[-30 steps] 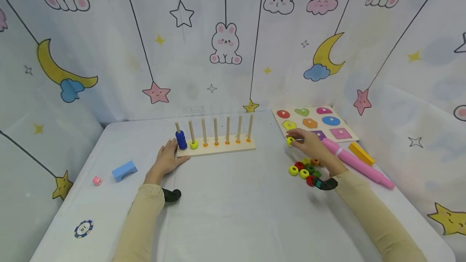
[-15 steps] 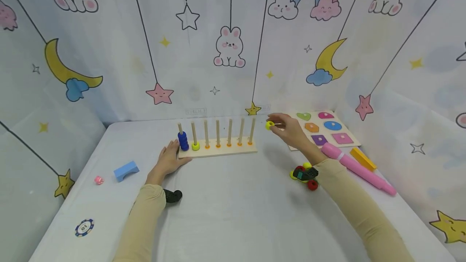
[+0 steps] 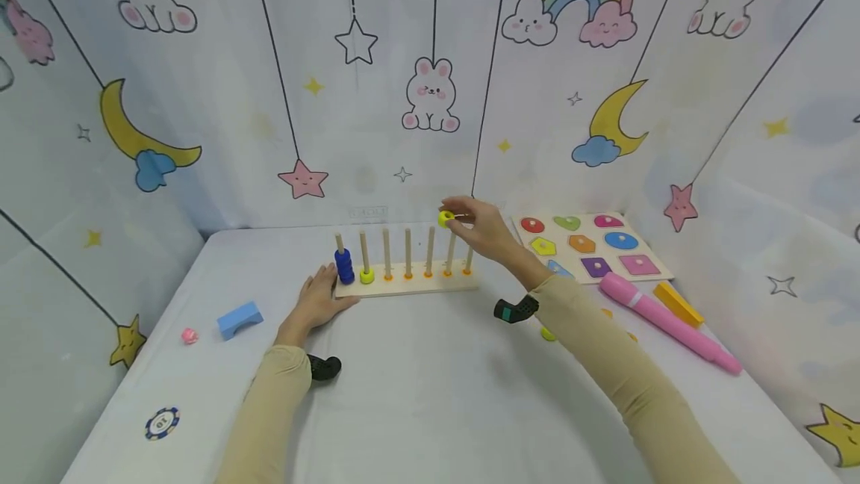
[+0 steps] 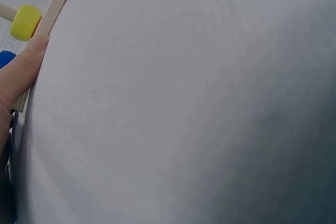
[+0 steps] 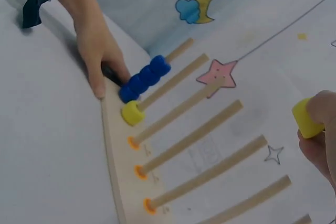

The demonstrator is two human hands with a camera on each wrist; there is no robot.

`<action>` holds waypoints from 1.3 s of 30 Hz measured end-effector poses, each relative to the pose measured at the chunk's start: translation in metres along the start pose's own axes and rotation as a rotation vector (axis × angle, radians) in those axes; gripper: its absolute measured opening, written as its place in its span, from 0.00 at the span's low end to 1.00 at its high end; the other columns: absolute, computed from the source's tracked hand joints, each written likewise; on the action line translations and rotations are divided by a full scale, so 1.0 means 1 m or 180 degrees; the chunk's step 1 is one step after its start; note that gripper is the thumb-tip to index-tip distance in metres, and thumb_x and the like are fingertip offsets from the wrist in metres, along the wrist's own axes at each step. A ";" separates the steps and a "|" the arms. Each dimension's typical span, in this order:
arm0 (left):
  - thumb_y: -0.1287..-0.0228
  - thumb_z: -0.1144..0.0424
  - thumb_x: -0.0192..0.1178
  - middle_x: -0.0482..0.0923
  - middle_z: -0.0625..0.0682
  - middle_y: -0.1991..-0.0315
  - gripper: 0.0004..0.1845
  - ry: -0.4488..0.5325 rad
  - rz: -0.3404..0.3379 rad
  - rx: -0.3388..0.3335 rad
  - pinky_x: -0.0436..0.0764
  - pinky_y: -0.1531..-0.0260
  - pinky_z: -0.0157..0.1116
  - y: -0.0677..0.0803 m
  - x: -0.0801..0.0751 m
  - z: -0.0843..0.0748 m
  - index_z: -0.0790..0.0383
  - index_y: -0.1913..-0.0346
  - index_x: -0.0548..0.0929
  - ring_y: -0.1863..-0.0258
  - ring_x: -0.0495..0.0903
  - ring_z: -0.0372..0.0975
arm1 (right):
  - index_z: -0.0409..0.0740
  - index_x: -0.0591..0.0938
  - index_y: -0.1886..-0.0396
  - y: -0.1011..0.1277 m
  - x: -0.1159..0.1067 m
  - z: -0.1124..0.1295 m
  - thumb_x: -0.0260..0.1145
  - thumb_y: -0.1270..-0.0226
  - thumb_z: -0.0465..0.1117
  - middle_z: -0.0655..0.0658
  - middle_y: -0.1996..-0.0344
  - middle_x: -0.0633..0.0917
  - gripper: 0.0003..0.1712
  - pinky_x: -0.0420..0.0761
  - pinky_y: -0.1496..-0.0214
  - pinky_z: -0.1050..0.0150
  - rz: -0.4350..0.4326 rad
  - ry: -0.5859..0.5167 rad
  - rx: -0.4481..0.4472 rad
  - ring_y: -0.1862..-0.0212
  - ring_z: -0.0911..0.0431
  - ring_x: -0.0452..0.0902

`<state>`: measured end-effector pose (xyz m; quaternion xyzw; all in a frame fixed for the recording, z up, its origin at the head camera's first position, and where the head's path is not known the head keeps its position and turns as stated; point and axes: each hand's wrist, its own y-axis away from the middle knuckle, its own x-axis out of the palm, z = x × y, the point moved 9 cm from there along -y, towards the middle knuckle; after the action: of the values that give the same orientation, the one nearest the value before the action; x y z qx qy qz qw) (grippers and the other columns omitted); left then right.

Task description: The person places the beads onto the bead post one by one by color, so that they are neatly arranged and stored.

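A wooden peg board [image 3: 406,288] with several upright pegs stands at the table's back middle. Its first peg carries a stack of blue beads [image 3: 345,266], its second a single yellow bead [image 3: 366,275]. My left hand [image 3: 321,296] lies flat on the table, its fingers [image 4: 21,72] touching the board's left end [image 5: 107,114]. My right hand [image 3: 463,221] is raised above the pegs on the right side of the board and pinches a yellow bead [image 3: 446,219] between its fingertips [image 5: 321,109]. In the right wrist view that held bead [image 5: 305,120] is in the air, off any peg.
A shape puzzle board [image 3: 641,277] lies at the back right, with a pink roller [image 3: 665,321] and an orange block [image 3: 678,303] in front of it. Loose beads [image 3: 548,334] are partly hidden under my right arm. At the left lie a blue arch block [image 3: 240,317], a small pink piece [image 3: 190,335] and a poker chip [image 3: 162,423].
My right hand has lifted the yellow bead from the bead pile and carried it left and up to above the pegs. The left hand has stayed at the board.
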<state>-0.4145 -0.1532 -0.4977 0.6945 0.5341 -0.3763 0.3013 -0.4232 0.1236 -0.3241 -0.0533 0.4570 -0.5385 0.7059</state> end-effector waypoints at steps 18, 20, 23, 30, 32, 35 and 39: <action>0.38 0.45 0.60 0.45 0.67 0.28 0.48 -0.0005 0.0004 -0.0055 0.36 0.31 0.52 -0.001 0.004 0.001 0.75 0.29 0.52 0.28 0.40 0.56 | 0.34 0.76 0.46 -0.048 0.079 0.028 0.63 0.36 0.31 0.42 0.54 0.83 0.19 0.78 0.52 0.73 0.0343 -0.0136 -0.0209 0.53 0.57 0.80; 0.38 0.45 0.60 0.45 0.66 0.28 0.48 0.0001 0.0027 -0.0088 0.35 0.31 0.52 -0.001 0.006 0.003 0.74 0.29 0.52 0.28 0.39 0.56 | 0.34 0.76 0.46 -0.049 0.088 0.032 0.63 0.36 0.31 0.41 0.55 0.83 0.19 0.78 0.52 0.73 0.0380 -0.0128 -0.0229 0.52 0.56 0.80; 0.38 0.44 0.60 0.45 0.66 0.28 0.48 0.0006 0.0046 -0.0099 0.35 0.31 0.52 -0.001 0.007 0.002 0.74 0.29 0.52 0.28 0.39 0.56 | 0.33 0.75 0.45 -0.051 0.100 0.036 0.63 0.36 0.31 0.40 0.54 0.83 0.19 0.78 0.52 0.73 0.0472 -0.0133 -0.0232 0.52 0.56 0.80; 0.39 0.44 0.60 0.45 0.67 0.28 0.48 -0.0032 0.0026 -0.0095 0.36 0.31 0.52 0.001 0.006 0.000 0.75 0.30 0.53 0.28 0.40 0.56 | 0.33 0.75 0.44 -0.058 0.127 0.039 0.61 0.35 0.31 0.39 0.53 0.83 0.19 0.76 0.51 0.75 0.0715 0.0000 -0.0222 0.51 0.56 0.79; 0.39 0.44 0.61 0.46 0.67 0.28 0.48 -0.0036 -0.0001 -0.0083 0.37 0.31 0.53 0.000 0.005 -0.001 0.75 0.30 0.53 0.28 0.40 0.56 | 0.34 0.75 0.44 -0.060 0.131 0.039 0.61 0.35 0.31 0.40 0.53 0.83 0.19 0.76 0.51 0.76 0.0742 0.0043 -0.0182 0.51 0.56 0.79; 0.39 0.44 0.60 0.45 0.67 0.28 0.48 -0.0040 -0.0004 -0.0085 0.37 0.31 0.53 -0.001 0.004 -0.001 0.74 0.29 0.53 0.28 0.40 0.56 | 0.35 0.75 0.43 -0.062 0.134 0.039 0.61 0.35 0.32 0.42 0.53 0.83 0.20 0.76 0.50 0.76 0.0766 0.0133 -0.0121 0.51 0.56 0.80; 0.39 0.42 0.60 0.45 0.66 0.27 0.49 -0.0040 0.0004 -0.0107 0.36 0.31 0.52 -0.003 0.002 0.000 0.74 0.29 0.52 0.28 0.40 0.56 | 0.35 0.74 0.43 -0.065 0.134 0.040 0.61 0.34 0.32 0.43 0.52 0.83 0.20 0.75 0.49 0.75 0.0769 0.0195 -0.0094 0.50 0.56 0.79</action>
<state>-0.4168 -0.1514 -0.4997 0.6873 0.5381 -0.3715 0.3165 -0.4405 -0.0285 -0.3429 0.0081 0.4893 -0.4442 0.7505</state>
